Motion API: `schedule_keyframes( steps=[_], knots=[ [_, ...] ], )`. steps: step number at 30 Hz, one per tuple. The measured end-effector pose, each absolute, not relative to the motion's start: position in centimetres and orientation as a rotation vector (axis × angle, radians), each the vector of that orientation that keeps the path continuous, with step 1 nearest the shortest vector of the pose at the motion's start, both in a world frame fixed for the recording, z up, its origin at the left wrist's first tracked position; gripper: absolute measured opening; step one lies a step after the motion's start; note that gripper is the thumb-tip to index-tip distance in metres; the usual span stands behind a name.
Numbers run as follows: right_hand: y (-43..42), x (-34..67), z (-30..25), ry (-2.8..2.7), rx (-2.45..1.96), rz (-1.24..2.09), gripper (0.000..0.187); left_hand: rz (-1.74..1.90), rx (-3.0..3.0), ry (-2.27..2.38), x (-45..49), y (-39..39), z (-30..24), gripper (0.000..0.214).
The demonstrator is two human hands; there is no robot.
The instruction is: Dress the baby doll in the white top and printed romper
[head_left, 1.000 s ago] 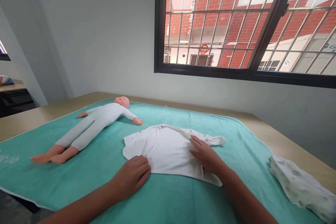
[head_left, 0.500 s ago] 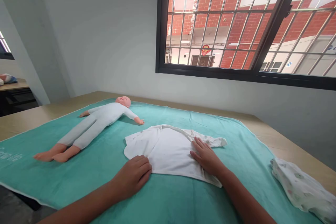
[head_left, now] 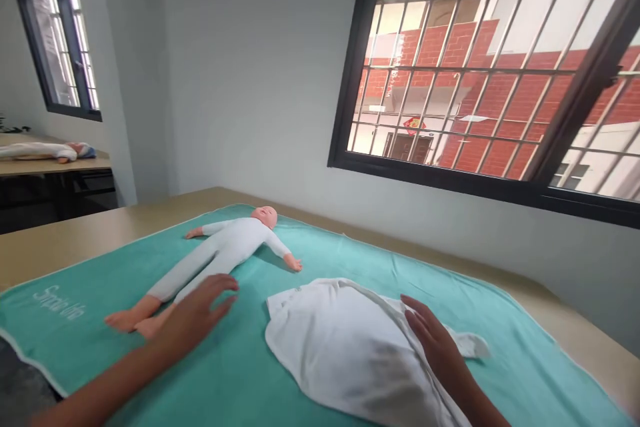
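A white baby shirt (head_left: 350,347) lies on the green towel (head_left: 250,373), its near part puffed up and its right sleeve stretched out to the right. My right hand (head_left: 433,337) is at the shirt's right side, fingers stretched out along the fabric; whether the palm touches it I cannot tell. My left hand (head_left: 200,310) hangs over the towel left of the shirt, empty, thumb and fingers apart, covering part of the doll's lower legs. The baby doll (head_left: 233,243), in a white bodysuit, lies on its back at the far left, arms spread.
The towel covers much of a wooden table (head_left: 90,233) that runs along a grey wall. A barred window (head_left: 470,80) is at the upper right. On another table (head_left: 50,163) at the far left lies a second doll (head_left: 45,151).
My left hand has left the shirt's near edge and moved left, opening. The shirt's near part has risen from flat to puffed up. The view has turned left.
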State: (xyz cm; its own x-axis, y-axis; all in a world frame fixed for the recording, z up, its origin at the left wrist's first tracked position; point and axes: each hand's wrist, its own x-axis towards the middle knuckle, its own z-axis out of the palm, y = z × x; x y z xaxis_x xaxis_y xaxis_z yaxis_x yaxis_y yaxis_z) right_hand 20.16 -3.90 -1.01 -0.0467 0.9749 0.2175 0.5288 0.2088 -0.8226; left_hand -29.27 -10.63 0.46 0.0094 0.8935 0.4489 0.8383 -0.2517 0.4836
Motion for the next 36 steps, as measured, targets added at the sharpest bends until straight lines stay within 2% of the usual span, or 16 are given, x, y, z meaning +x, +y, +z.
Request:
schedule_keyframes(
  steps=[4,6,13,16,19,26,32,36],
  knots=[
    [3.4,9.0,1.6,-1.513,-1.064,1.29,0.05,1.097,1.702,2.149,-39.9,-7.9,1.8,0.051],
    [8.3,2.7,1.7,-1.457,-0.972,1.491,0.045,1.073,1.49,2.046,-42.6,-7.2,2.6,0.06],
    [23.4,-14.2,-0.8,-1.524,-0.951,1.864,0.045,1.093,1.269,1.543,-42.9,-6.4,4.9,0.053],
    [25.9,-18.7,-1.8,-1.584,-0.915,2.067,0.051,1.125,1.154,1.341,-42.7,-5.6,4.4,0.057],
    [25.9,-20.9,-2.1,-1.602,-0.885,2.127,0.054,1.171,1.06,1.196,-42.7,-4.7,3.5,0.063],
    [22.4,-17.4,2.2,-1.575,-0.855,2.076,0.051,1.275,0.997,1.009,-39.7,-5.4,4.5,0.071],
    [15.4,-4.6,8.5,-1.557,-0.88,1.949,0.053,1.245,1.021,0.809,-30.5,-9.8,7.0,0.068],
    [8.5,5.7,9.4,-1.525,-1.11,1.843,0.055,1.135,1.024,0.625,-22.0,-12.3,6.2,0.072]
  ],
)
